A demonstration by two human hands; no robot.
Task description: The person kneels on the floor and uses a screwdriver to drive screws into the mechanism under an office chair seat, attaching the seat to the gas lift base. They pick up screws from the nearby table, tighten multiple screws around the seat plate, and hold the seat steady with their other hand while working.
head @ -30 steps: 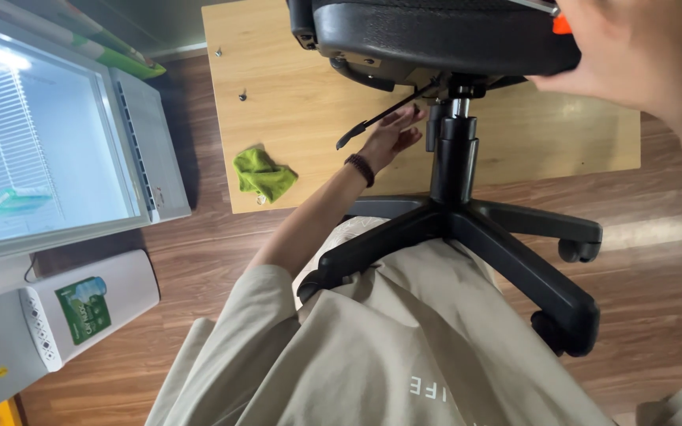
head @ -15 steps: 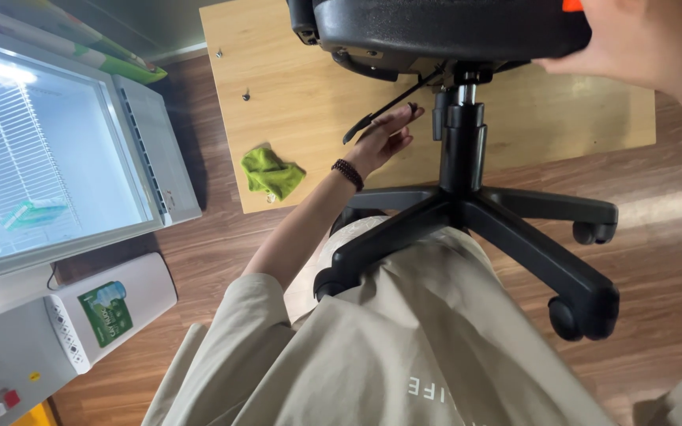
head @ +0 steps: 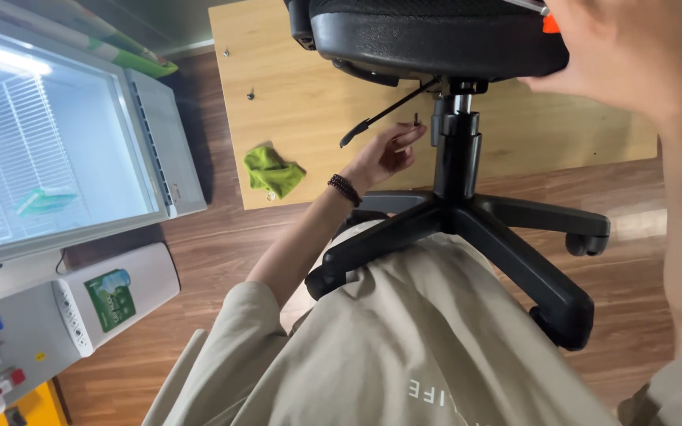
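Overhead, the left hand [head: 380, 154] pinches a small dark screw [head: 417, 120] beside the chair column [head: 455, 150], while the right hand [head: 625, 55] grips the black seat [head: 436, 35]. Loosely held, that screw could drop between the base legs [head: 515, 252]; the lever [head: 384, 114] crowds the fingers, and a green cloth [head: 272, 170] lies near the wooden board's [head: 309, 87] front edge.

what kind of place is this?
Likely an office or workshop room, used for furniture assembly: wood-look floor, a black office chair over a bare wooden board, an open chest freezer and a white water dispenser alongside.
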